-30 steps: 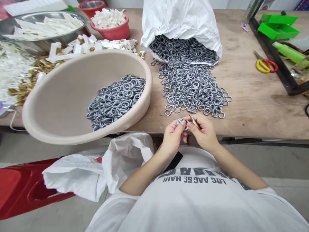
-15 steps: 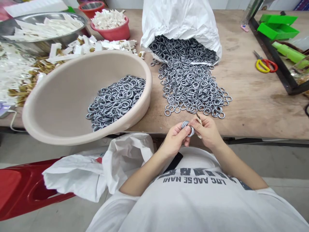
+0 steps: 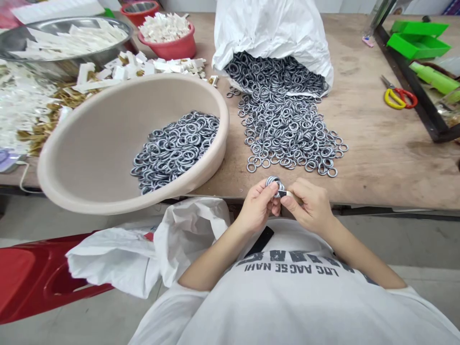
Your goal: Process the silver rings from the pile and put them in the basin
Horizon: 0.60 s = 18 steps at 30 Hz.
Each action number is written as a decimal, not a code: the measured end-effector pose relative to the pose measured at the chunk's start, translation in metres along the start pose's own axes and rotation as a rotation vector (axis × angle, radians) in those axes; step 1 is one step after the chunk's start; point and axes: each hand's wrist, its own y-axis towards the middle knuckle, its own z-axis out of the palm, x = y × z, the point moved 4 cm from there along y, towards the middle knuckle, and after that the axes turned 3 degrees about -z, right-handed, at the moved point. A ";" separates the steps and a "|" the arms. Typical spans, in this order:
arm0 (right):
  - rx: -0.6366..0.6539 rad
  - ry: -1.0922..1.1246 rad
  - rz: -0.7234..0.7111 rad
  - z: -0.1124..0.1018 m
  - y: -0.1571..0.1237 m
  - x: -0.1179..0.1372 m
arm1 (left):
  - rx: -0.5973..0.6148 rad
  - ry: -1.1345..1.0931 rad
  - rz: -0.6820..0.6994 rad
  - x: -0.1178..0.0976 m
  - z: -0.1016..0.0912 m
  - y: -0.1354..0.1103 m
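Observation:
My left hand (image 3: 257, 207) pinches a small stack of grey metal rings (image 3: 273, 184) at the table's front edge. My right hand (image 3: 312, 207) is closed on a small flat tan piece (image 3: 287, 194) whose tip touches the rings. Just beyond my hands lies a large loose pile of the same rings (image 3: 287, 132), spilling from a white sack (image 3: 273, 33). To the left, a beige plastic basin (image 3: 89, 143) overhangs the table edge and holds more rings (image 3: 176, 148).
White plastic pieces fill a steel bowl (image 3: 68, 40) and a red bowl (image 3: 167, 36) at the back left. Scissors (image 3: 399, 96) and green trays (image 3: 419, 40) lie at the right. A white bag (image 3: 143, 249) and a red stool (image 3: 32, 282) sit below left.
The tan piece in my right hand has tipped from upright to level against the rings. Both hands stayed at the table edge, shifting only slightly.

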 end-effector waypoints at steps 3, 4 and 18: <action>0.009 0.019 -0.021 0.001 0.000 0.001 | -0.001 0.012 -0.015 0.000 -0.001 -0.001; 0.014 0.032 -0.023 0.001 0.000 0.001 | 0.004 0.018 -0.017 0.000 -0.002 -0.001; -0.162 0.292 0.203 0.004 -0.005 -0.020 | 0.004 -0.089 -0.058 -0.008 0.003 -0.005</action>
